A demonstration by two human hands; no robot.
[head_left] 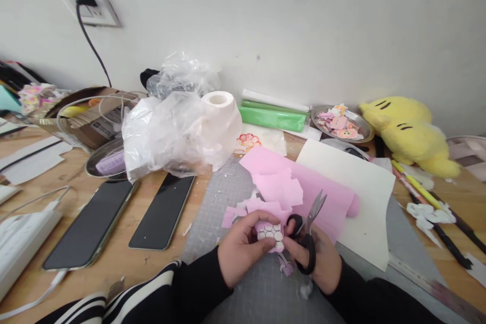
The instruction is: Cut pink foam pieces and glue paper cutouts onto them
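Observation:
My left hand (pixel 241 243) pinches a small pink piece with rows of white round dots (pixel 270 234) between thumb and fingers. Black-handled scissors (pixel 316 207) hang on my right hand (pixel 324 258), their blades pointing up and away, slightly parted. The right fingertips meet the right edge of the dotted piece; whether they grip it I cannot tell. Under and behind the hands lie torn pink paper scraps (pixel 277 187) and a larger pink sheet (pixel 326 192). Small cuttings (pixel 285 266) lie just below the piece, over the grey cutting mat (pixel 243 291).
Two phones (pixel 91 225) lie at left near a white power strip (pixel 28 243). Clear plastic bags (pixel 163 131) and a white roll (pixel 220 106) stand behind. A cream sheet (pixel 353 182), a metal dish of stickers (pixel 366 134), a yellow plush toy (pixel 412 131) and pens (pixel 417 187) are at right.

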